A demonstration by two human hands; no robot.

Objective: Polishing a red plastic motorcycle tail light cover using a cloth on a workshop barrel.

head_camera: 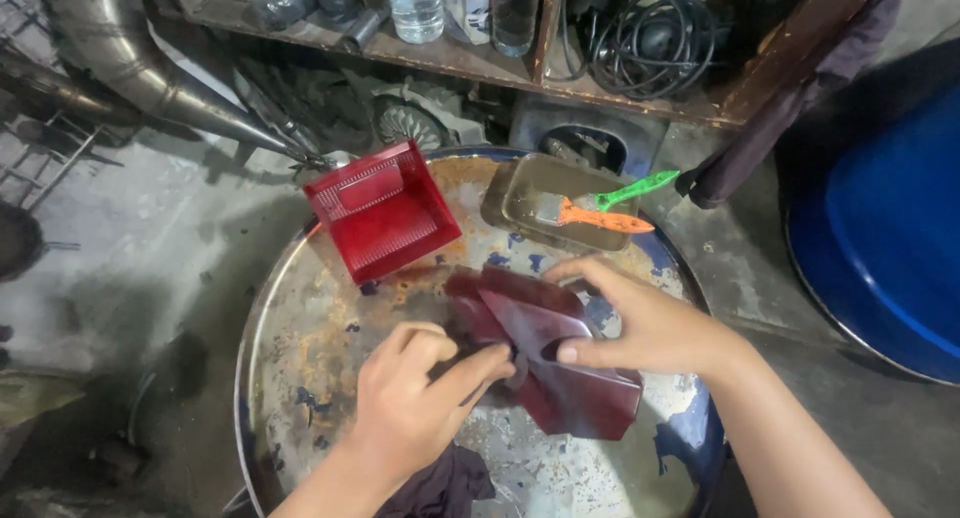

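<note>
Dark red plastic cover [560, 363] lies on rusty drum-top surface [300, 348]; right hand [650, 323] grips its edge, left hand [415, 403] presses cloth [505, 363] on it. Cover could slip under pressure.

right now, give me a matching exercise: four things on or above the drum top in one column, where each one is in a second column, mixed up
Things:
1. dark red cover
2. bright red tray
3. two brushes
4. water bottle

Places:
A. lying in the rectangular metal pan
B. standing on the wooden shelf
C. under the left hand and right hand
D. on the far left of the drum top

Pairs: 1-C, 2-D, 3-A, 4-B
</note>
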